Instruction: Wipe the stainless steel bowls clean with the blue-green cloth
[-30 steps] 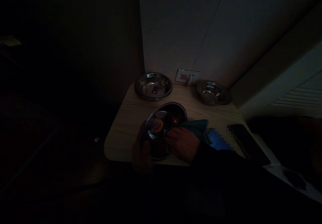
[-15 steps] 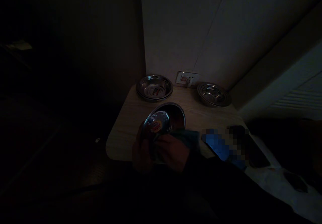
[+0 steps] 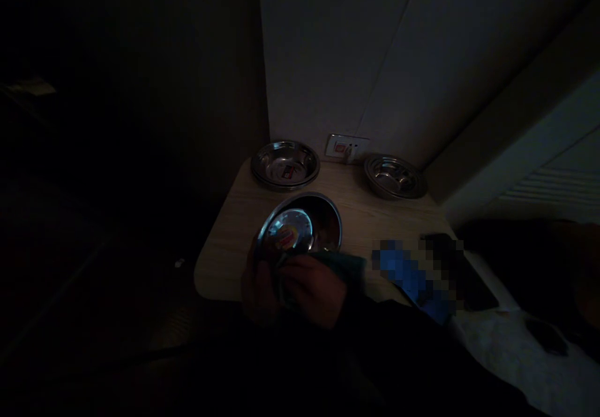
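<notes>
A shiny steel bowl point(image 3: 323, 214) with a coloured label on its inner bottom is tilted toward me over the near part of the table. Its left near rim is gripped by my left hand point(image 3: 259, 289), whose fingers are closed and partly lost in the dark. My right hand point(image 3: 315, 287) is closed on a dark green cloth point(image 3: 344, 266) at the bowl's near rim. Part of the cloth trails out to the right of that hand. Deep shadow hides the fingertips and the bowl's near edge.
Stacked steel bowls stand at the table's back left point(image 3: 285, 165) and more bowls point(image 3: 396, 177) at the back right. A wall socket point(image 3: 347, 147) sits between them. To the right lie a lit phone point(image 3: 410, 273), a dark flat object point(image 3: 473, 282) and another dark object point(image 3: 546, 336) on pale fabric.
My right hand and the cloth have shifted slightly down and left along the bowl's near rim. The bowl has turned a little. The whole view has drifted slightly.
</notes>
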{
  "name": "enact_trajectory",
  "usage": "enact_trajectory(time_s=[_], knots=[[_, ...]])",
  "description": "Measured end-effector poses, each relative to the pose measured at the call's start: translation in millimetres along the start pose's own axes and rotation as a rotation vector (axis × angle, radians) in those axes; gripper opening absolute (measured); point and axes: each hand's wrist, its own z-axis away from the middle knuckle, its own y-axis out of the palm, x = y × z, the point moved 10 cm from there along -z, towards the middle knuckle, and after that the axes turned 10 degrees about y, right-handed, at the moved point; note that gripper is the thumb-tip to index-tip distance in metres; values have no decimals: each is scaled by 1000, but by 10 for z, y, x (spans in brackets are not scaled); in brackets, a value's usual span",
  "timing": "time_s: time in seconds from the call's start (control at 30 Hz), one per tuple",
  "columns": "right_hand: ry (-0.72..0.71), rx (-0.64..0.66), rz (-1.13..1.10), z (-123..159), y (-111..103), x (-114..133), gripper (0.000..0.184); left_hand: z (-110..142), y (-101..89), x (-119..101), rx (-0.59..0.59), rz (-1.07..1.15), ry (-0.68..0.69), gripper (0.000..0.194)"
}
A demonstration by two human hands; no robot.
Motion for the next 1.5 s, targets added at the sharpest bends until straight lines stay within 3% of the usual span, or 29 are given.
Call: enact_trajectory(time_s=[0.1, 0.23, 0.33, 0.47, 0.57, 0.8, 0.97, 1.1, 1.37, 1.5], knots=[[-43, 4, -16, 42, 12, 56, 25, -28, 12, 25, 36, 28, 12, 46], [-151, 131, 388, 77, -74, -159, 24, -92, 72, -100, 114, 174, 54, 48], [-145, 148, 526, 77, -126, -270, 22, -84, 111, -154, 149, 225, 76, 50], [-99, 64, 339, 156, -101, -124, 24, -26, 74, 22, 93, 196, -52, 49], [-177, 47, 191, 287, -65, 6, 30, -46, 65, 45, 96, 188, -94, 46], [-321, -157, 341, 415, -171, -60, 27, -252, 189, -154, 246, 357, -146, 47], [-311, -278, 270, 419, -224, 58, 25, -172, 224, -9, 286, 317, -206, 60], [-318, -280, 208, 409, -221, 152, 25, -139, 138, 190, 218, 141, -282, 55], [-296, -195, 308, 400, -329, -199, 22, -249, 20, -62, 99, 148, -105, 46], [-244, -163, 173, 316, -215, -74, 20, -159, 50, 6, 83, 168, -152, 45]])
